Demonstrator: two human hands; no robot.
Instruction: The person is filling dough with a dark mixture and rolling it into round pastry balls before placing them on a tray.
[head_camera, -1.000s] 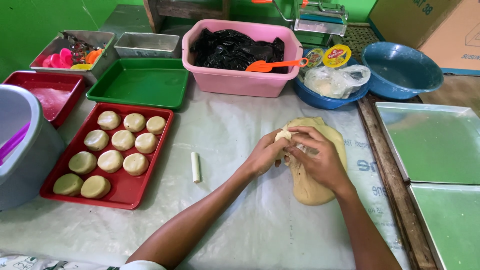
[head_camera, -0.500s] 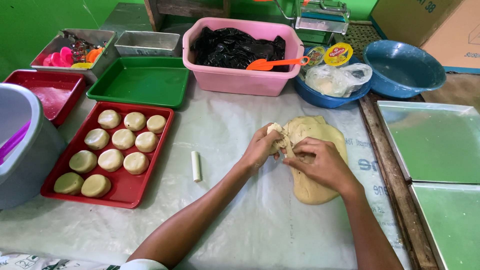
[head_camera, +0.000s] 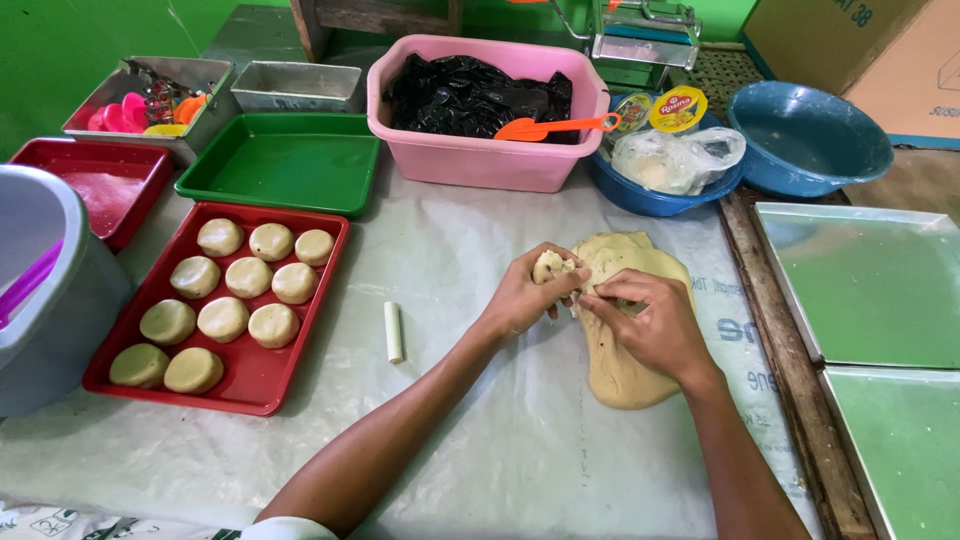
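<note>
While both forearms reach in from the bottom edge and converge near the middle of the surface (head_camera: 480, 260), the left hand (head_camera: 525, 295) curls around a small dough lump (head_camera: 551, 266), its grip closed on that piece with the thumb side up and the knuckles bent. Just beside it, the right hand (head_camera: 650, 325) lies palm down on the dough slab (head_camera: 625, 330), wrist slightly raised, fingers (head_camera: 605, 298) pinched at the slab's upper left edge where lump and slab meet; its grip is narrow, nipping dough. That slab lies flat on the pale sheet covering the surface, right of centre.

To the left, well apart from the hands, a red tray (head_camera: 255, 375) carries ten flattened dough rounds (head_camera: 224, 319) in rows. Between tray and left forearm lies a short white stick (head_camera: 394, 332). Farther back stand a green tray (head_camera: 285, 165), a pink tub (head_camera: 480, 160) filled with black material and an orange scraper (head_camera: 545, 128) resting across its rim, and a blue bowl (head_camera: 810, 135). Two green-lined metal pans (head_camera: 865, 285) sit at the right edge.
</note>
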